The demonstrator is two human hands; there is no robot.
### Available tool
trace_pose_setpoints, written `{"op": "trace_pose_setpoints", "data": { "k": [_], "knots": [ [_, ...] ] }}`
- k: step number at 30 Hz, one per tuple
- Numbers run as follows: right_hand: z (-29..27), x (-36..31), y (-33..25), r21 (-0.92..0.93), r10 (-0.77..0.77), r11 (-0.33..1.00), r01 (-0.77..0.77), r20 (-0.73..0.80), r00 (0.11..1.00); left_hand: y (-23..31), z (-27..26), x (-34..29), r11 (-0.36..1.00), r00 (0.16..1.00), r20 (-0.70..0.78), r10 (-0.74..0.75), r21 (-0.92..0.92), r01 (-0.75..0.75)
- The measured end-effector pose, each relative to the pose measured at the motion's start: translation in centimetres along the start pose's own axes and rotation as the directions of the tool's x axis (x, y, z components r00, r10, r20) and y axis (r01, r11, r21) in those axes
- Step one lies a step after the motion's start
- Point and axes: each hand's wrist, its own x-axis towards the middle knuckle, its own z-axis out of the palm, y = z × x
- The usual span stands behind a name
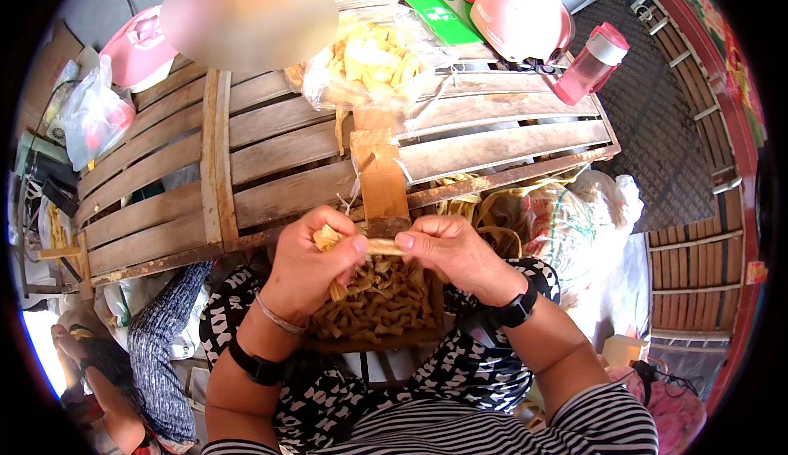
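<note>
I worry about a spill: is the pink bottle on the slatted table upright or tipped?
Tipped. The pink bottle lies on its side near the table's far right corner, its white cap end pointing up-right.

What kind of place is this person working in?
Probably an informal outdoor work spot: a slatted wooden table, a clear bag of pale strips, and both hands, left hand and right hand, pinching a pale strip.

A pale yellow dried leaf strip (379, 246) lies level between the left hand (312, 266) and right hand (455, 250), pinched at both ends, its left end bunched. It hangs just above a woven mat (382, 303) of brown-yellow plaited strips on the lap, near the table's near edge.
</note>
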Motion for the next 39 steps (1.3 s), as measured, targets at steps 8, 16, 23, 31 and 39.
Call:
{"op": "trace_pose_setpoints", "data": {
  "k": [8, 16, 23, 31, 39],
  "knots": [
    [-0.7, 4.7, 0.7, -0.929, -0.696, 0.306, 0.209, -0.068, 0.715, -3.0, -1.0, 4.8, 0.947, 0.963, -0.193, 0.188, 0.296, -0.126],
    [-1.8, 1.3, 3.0, -0.635, -0.688, 0.638, 0.435, -0.216, 0.693, -3.4, 1.3, 3.0, 0.582, 0.720, -0.016, 0.694, 0.600, -0.548],
    [0.3, -1.4, 0.1, -0.654, -0.730, 0.119, 0.747, 0.453, 0.512, -5.1, 4.2, 1.5, 0.505, 0.792, 0.526, 0.309, 0.615, -0.606],
    [-4.7, -0.2, 2.6, -0.372, -0.290, 0.918, 0.134, -0.402, 0.869, 2.3, 1.9, -2.0, 0.903, 0.846, 0.533, 0.029, 0.349, -0.251],
    [-2.3, -3.1, 5.3, -0.362, -0.209, 0.912, 0.191, -0.009, 0.978, -2.0, 1.7, 1.6, -0.050, 0.437, 0.519, 0.735, 0.684, -0.728]
  ]
}}
